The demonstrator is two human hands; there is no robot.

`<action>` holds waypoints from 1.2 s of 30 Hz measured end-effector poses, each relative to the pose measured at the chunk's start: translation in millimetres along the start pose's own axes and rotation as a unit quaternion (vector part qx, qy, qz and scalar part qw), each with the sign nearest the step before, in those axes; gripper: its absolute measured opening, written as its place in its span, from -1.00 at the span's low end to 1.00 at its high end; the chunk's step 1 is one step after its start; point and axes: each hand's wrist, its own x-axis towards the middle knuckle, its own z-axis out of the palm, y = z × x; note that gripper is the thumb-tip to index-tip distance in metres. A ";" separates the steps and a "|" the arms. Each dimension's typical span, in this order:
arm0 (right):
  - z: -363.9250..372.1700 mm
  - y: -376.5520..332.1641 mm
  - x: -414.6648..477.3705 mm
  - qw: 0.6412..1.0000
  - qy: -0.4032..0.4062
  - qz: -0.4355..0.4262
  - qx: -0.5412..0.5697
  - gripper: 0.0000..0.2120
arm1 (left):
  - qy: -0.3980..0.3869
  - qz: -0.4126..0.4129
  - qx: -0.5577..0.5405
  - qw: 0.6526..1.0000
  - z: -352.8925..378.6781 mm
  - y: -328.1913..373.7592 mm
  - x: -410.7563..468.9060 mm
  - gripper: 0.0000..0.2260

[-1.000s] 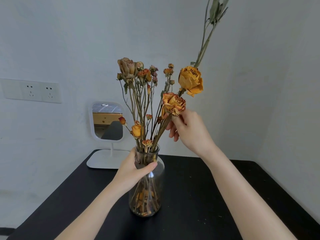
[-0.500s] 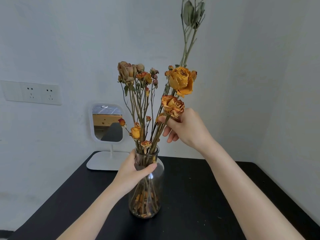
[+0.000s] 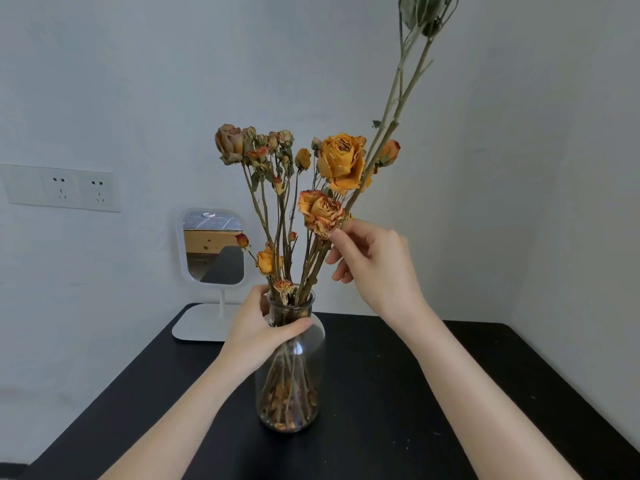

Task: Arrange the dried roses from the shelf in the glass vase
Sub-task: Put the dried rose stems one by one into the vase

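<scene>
L hand (image 3: pixel 256 327) grips glass vase (image 3: pixel 294 393) neck — R hand (image 3: pixel 377 268) pinches rose (image 3: pixel 320 213) under bloom.

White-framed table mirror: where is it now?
Head view, left of centre: the white-framed table mirror stands at the black table's back-left corner, behind-left of the clear glass vase.

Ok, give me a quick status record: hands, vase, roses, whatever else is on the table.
left hand: grips the neck of the glass vase
right hand: pinches just under the lower orange rose
glass vase: upright on the black table, dried stems inside
tallest stem: leafy, leans right, top cut off by the frame
behind: mirror on the table; wall sockets further left
</scene>
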 end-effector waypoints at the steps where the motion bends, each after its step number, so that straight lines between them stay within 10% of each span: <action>1: 1.6 1.0 -1.0 1.000 0.003 -0.006 -0.019 -0.81 | 0.007 0.002 0.006 1.000 0.1 -0.8 0.6 -0.32; 27: 25.9 -9.6 1.7 0.976 -0.063 -0.031 -0.204 -0.72 | -0.036 0.016 0.011 0.999 -7.2 -9.4 5.6 -0.60; 36: 17.4 -9.7 -0.4 0.986 0.061 -0.067 -0.143 -0.76 | -0.039 0.024 0.014 0.999 -8.1 -10.0 4.1 -0.57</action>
